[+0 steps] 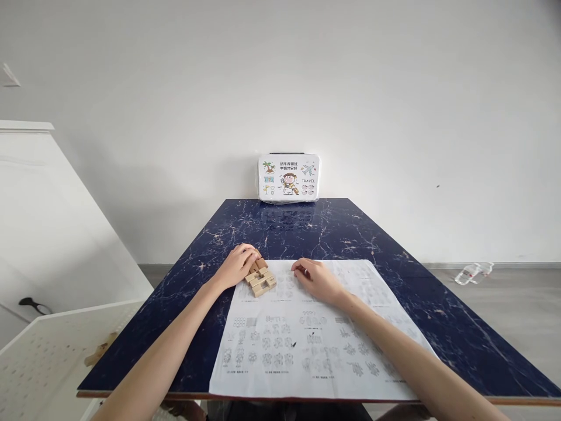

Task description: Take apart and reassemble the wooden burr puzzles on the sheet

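Note:
My left hand lies over a small group of reddish-brown wooden puzzle pieces, its fingers curled round their far side and partly hiding them. Just in front of these, several pale notched wooden puzzle pieces sit side by side on the upper left corner of a printed paper sheet. To the right of the wood, apart from it, my right hand rests on the sheet. Its fingers are curled in, and no object shows in them. The sheet carries rows of grey line diagrams.
The dark blue marbled table ends at a white wall. A white cartoon-printed case stands upright at its far edge. Below the left edge, wooden pieces lie on a white perforated surface. Clear plastic items are on the floor at right.

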`<control>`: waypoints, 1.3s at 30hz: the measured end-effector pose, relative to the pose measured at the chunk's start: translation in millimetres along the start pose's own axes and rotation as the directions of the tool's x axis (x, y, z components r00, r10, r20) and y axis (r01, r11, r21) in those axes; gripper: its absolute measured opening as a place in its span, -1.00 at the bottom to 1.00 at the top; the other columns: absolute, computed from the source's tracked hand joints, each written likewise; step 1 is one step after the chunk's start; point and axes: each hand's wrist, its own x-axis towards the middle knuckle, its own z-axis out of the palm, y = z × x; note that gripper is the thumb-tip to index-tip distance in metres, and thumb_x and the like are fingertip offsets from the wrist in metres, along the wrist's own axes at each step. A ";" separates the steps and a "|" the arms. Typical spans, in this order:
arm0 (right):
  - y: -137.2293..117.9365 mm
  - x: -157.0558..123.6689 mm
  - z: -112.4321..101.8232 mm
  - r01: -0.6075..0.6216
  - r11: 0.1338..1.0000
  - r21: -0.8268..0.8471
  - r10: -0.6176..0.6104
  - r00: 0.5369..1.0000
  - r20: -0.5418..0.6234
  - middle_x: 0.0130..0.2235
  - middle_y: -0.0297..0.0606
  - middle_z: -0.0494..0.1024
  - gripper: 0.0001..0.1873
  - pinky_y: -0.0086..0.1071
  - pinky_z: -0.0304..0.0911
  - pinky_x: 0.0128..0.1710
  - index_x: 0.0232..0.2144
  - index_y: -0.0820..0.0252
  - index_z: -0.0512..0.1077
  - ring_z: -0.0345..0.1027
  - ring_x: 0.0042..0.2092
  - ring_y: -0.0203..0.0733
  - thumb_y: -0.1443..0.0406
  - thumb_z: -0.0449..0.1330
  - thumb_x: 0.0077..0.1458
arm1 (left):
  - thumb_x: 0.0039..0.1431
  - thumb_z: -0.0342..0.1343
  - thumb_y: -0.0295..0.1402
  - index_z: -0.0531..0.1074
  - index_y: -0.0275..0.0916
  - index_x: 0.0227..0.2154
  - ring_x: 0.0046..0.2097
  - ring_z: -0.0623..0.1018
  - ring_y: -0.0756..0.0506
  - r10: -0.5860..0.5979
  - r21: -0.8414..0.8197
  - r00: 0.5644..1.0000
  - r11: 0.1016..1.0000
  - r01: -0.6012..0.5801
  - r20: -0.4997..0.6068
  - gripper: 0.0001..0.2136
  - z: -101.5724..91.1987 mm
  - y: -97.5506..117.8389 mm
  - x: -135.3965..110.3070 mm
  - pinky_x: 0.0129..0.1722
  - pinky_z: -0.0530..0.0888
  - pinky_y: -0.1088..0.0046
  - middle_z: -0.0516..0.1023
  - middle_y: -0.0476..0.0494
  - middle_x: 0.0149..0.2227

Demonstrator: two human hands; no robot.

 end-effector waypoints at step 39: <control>-11.2 0.1 -5.5 0.003 1.000 -0.021 -0.002 1.000 0.023 -0.16 -0.22 0.62 -0.80 -0.33 0.26 -0.26 -0.18 0.11 0.49 0.43 -0.27 -0.20 0.36 0.07 0.30 | 0.52 -0.26 -0.06 0.35 -0.17 -0.27 -0.01 0.50 -0.23 -0.020 0.114 0.997 0.993 0.028 -0.077 -0.60 6.4 -5.5 2.1 0.02 0.44 0.16 0.50 -0.23 -0.06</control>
